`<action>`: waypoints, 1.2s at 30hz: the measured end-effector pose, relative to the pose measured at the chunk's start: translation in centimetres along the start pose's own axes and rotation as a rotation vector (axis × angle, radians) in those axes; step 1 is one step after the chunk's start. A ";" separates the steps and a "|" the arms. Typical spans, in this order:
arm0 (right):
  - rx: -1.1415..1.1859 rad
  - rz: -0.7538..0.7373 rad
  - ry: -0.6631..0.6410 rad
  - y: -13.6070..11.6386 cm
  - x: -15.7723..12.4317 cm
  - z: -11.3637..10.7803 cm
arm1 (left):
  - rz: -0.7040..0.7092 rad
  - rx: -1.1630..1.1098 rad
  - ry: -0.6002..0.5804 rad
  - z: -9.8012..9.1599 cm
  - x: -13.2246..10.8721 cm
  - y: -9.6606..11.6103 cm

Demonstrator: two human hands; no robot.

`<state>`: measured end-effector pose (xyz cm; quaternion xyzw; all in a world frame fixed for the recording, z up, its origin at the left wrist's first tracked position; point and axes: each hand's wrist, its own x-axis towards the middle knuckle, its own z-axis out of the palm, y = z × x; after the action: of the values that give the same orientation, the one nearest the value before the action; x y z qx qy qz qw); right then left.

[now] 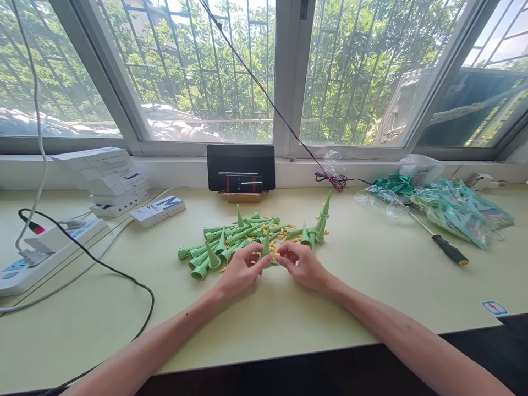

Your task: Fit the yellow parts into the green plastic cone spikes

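My left hand point(242, 268) is closed around the base of a green plastic cone spike point(266, 242), its tip pointing up. Close beside it, my right hand point(304, 265) has its thumb and fingers pinched together at a small yellowish piece point(278, 253), partly hidden by the fingers. Behind both hands lies a heap of green spikes point(202, 270) with ribbed collars, some standing tip up, others on their sides. Small yellow pegs point(293, 226) are scattered among them. At the right of the heap, several spikes point(323, 214) stand grouped together.
A tablet point(241, 157) and phone point(243, 183) lean on a brown stand at the back. White boxes point(117, 181), a power strip point(53, 253) and cables occupy the left. To the right are a screwdriver point(449, 250) and bagged green parts point(454, 206). The table's front edge point(264, 360) is near me.
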<state>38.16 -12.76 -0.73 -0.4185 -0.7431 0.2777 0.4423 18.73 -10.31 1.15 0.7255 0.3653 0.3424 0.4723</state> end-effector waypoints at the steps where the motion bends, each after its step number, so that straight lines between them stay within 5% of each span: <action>1: -0.002 -0.001 -0.002 0.0 0.0 0.0 | -0.009 -0.011 -0.009 0.0 0.0 0.0; 36: -0.119 -0.058 -0.096 0.6 -0.2 -0.1 | 0.000 -0.028 -0.111 -0.3 0.0 -0.6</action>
<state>38.48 -12.61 -1.19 -0.4087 -0.7902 0.2400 0.3884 18.38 -9.97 0.69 0.7366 0.3337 0.3069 0.5020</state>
